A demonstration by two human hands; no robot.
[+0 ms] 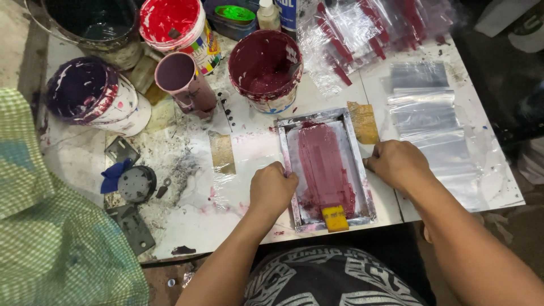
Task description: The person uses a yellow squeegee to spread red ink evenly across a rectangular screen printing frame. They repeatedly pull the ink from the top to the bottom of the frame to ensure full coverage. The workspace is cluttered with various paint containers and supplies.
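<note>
A small metal-framed printing screen (351, 133) lies flat on the white table, smeared with dark red ink. A yellow squeegee (335, 218) rests in its near end. My left hand (272, 190) is closed on the frame's left edge. My right hand (396, 164) is closed on the frame's right edge. Both hands press on the frame from either side.
Several paint buckets stand at the back: a dark red one (265, 71), a bright red one (177, 25), a purple one (93, 96) and a mauve cup (182, 79). Clear plastic bags (430, 122) lie at right, printed ones (368, 34) behind. Another person's green checked sleeve (51, 226) is at left.
</note>
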